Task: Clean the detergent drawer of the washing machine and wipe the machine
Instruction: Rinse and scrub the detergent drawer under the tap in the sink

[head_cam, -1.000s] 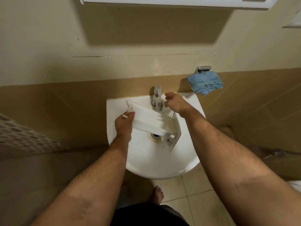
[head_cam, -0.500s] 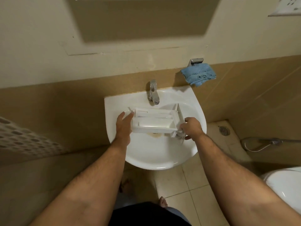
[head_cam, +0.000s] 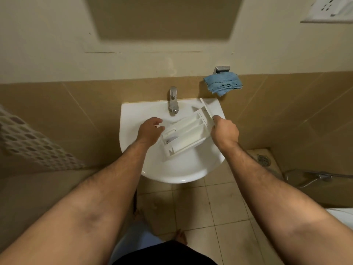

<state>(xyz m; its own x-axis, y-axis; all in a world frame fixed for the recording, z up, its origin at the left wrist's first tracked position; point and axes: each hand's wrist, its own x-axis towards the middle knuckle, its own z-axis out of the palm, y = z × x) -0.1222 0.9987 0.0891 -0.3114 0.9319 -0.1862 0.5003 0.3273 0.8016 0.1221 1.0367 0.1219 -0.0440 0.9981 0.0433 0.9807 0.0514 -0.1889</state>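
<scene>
- A small tiled bathroom, beige wall, and a white wash basin fixed dead ahead at twelve o'clock with a chrome tap at its back edge.
- The detergent drawer is out of the machine and lies slantwise over the bowl, front panel up at one o'clock, compartments facing up.
- The right hand grips the drawer's front-panel end, fingers curled round it.
- The left hand hovers just beside the drawer's other end at ten o'clock, fingers loosely apart, holding nothing.
- No water seen running from the tap, so the rinse looks hardly begun; whether residue remains in the compartments is too blurred to tell.
- A blue cloth hangs on a wall holder at one o'clock, untouched.
- Still to come, by my reckoning: washing the drawer, refitting it, wiping the machine, which is nowhere in view.
</scene>
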